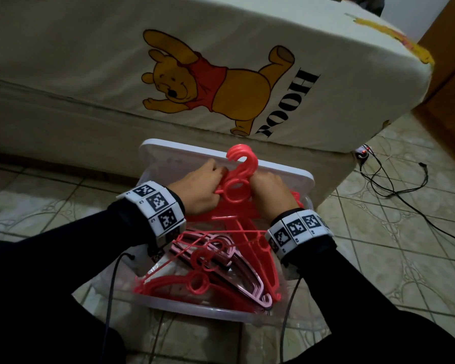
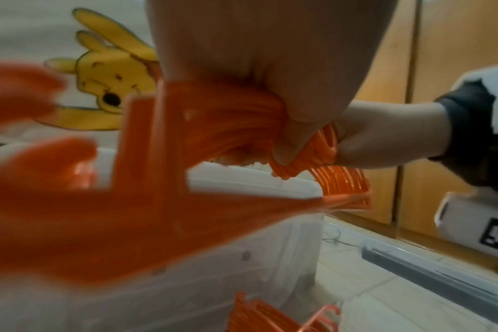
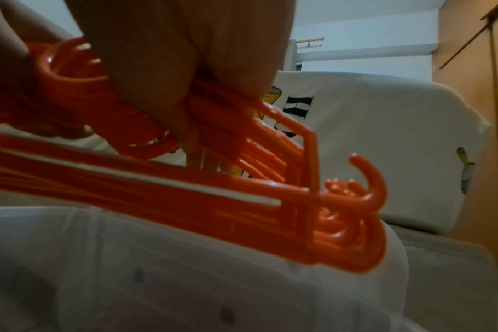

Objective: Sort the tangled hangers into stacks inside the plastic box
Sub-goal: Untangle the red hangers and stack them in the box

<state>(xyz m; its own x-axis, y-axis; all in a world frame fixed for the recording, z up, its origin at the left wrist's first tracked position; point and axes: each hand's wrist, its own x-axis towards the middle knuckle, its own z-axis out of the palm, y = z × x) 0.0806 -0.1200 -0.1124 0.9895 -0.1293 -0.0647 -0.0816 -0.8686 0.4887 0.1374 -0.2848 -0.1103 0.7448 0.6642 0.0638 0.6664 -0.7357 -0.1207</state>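
A bundle of coral-red plastic hangers (image 1: 234, 185) is held upright over the clear plastic box (image 1: 195, 310), hooks pointing away toward the bed. My left hand (image 1: 200, 190) grips the bundle's left shoulder, fingers curled round it (image 2: 285, 143). My right hand (image 1: 269, 191) grips the right shoulder (image 3: 185, 125). The bundle's arm ends (image 3: 341, 235) fan out below the right hand. Lower in the box lie more red hangers (image 1: 195, 282) mixed with pale pink ones (image 1: 237, 274), still crossed over each other.
The box's white lid (image 1: 168, 153) leans against a bed with a cartoon-bear sheet (image 1: 208, 82) behind the box. Black cables (image 1: 394, 190) trail over the tiled floor at right. A wooden wardrobe (image 1: 452, 74) stands at far right.
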